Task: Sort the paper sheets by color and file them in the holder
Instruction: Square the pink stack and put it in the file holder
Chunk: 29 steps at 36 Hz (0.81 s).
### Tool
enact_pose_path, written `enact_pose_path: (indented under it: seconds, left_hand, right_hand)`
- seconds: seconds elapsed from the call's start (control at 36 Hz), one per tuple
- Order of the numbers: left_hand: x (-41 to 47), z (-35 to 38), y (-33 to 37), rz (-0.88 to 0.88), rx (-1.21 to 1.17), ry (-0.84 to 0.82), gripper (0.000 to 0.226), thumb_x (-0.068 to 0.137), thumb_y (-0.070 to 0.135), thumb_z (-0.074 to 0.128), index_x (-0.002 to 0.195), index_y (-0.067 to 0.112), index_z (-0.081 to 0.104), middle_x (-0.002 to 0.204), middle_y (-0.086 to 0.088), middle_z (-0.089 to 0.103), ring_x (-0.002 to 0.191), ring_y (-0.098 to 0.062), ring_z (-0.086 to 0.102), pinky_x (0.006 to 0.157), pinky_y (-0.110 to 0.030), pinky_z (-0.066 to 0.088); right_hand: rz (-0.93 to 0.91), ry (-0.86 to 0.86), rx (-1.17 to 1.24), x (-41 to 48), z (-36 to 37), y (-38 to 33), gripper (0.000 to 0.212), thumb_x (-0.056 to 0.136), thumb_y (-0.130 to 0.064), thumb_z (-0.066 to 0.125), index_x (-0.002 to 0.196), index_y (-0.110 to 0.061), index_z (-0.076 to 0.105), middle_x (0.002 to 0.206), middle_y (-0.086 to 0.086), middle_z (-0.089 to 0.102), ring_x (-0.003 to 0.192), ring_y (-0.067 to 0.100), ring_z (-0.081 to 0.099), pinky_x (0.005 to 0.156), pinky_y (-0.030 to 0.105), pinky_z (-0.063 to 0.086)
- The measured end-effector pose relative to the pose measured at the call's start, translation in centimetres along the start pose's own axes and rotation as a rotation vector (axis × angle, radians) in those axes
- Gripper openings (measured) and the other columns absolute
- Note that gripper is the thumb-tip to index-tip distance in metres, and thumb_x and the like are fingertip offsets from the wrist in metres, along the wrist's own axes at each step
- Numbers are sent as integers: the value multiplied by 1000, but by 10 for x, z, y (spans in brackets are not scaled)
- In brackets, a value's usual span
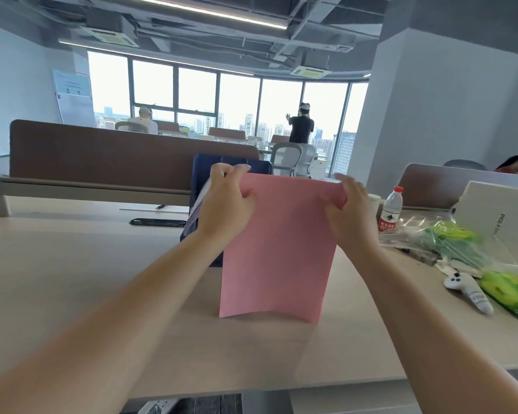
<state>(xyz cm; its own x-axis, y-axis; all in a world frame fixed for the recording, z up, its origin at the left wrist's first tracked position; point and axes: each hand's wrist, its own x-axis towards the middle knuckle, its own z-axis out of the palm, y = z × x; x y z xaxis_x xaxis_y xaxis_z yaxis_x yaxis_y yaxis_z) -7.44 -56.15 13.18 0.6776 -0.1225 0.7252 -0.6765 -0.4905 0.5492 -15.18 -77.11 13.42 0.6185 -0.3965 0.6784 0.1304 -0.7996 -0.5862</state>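
Note:
A pink paper sheet hangs upright in front of me, its lower edge just above the light wooden desk. My left hand pinches its top left corner and my right hand pinches its top right corner. Behind the sheet stands a dark blue file holder, mostly hidden by the sheet and my left hand. Pale sheets lean in the holder's left side.
A black phone lies on the desk left of the holder. At the right are a water bottle, a white box, clear bags with green items and a white game controller. A brown partition runs behind.

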Motion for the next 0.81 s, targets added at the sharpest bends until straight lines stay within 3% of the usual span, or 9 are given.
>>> enact_pose_path:
  seconds: [0.08,0.17,0.25,0.36,0.47,0.56,0.64,0.75,0.81]
  left_hand:
    - [2,1,-11,-215,-315,-31,67,87,25,67,146,25,36,126,8,51,89,0,59,65,-16,45]
    - [-5,6,-31,-407,-550,-172,67,77,49,75,135,27,50,118,6,68,97,-12,69,83,-34,57]
    - [-19,17,-49,-462,-644,-382,51,71,56,78,111,25,70,103,4,76,97,-17,72,99,-47,51]
    - [-38,32,-60,-575,-855,-541,44,74,38,73,112,15,71,104,-3,76,95,-18,72,93,-38,52]
    - [-35,45,-61,-567,-804,-488,23,86,22,73,108,20,71,108,1,75,106,-18,68,100,-39,48]
    - [-25,50,-53,-548,-750,-358,13,85,21,75,97,21,73,99,2,76,99,-20,70,96,-37,51]
    - [-22,54,-51,-571,-641,-207,21,84,30,76,102,19,72,95,2,75,91,-21,71,90,-36,54]
    - [-40,65,-65,-648,-572,-183,51,79,42,79,120,13,68,102,1,73,94,-20,69,95,-41,53]
    - [-41,65,-66,-660,-592,-189,54,77,43,80,121,13,67,104,2,73,96,-20,69,96,-42,52]
  right_hand:
    - [224,-48,332,-1,4,12,71,84,-43,73,145,-33,37,119,-10,65,97,12,68,82,37,56]
    - [380,-174,516,-12,16,34,80,59,-68,83,122,-24,61,105,-7,75,94,15,73,88,46,58]
    - [481,-302,669,-28,32,49,70,57,-57,85,113,-17,69,104,-2,77,98,18,73,90,42,57]
    - [611,-379,851,-40,46,63,53,66,-35,82,110,-9,71,106,8,76,97,21,73,83,36,56]
    - [647,-380,888,-38,50,60,39,75,-22,80,108,-4,72,103,12,76,93,24,74,79,35,58]
    - [596,-346,877,-30,49,49,24,84,-15,76,105,-6,72,100,12,76,91,25,74,76,35,60]
    - [563,-318,820,-26,50,50,26,81,-18,80,103,-8,74,99,8,77,93,25,74,86,40,58]
    - [630,-388,729,-46,65,67,30,74,-24,85,100,-11,76,101,3,77,96,22,73,95,44,55]
    - [645,-363,727,-50,69,68,28,76,-23,85,99,-12,76,100,3,77,96,22,73,95,45,55]
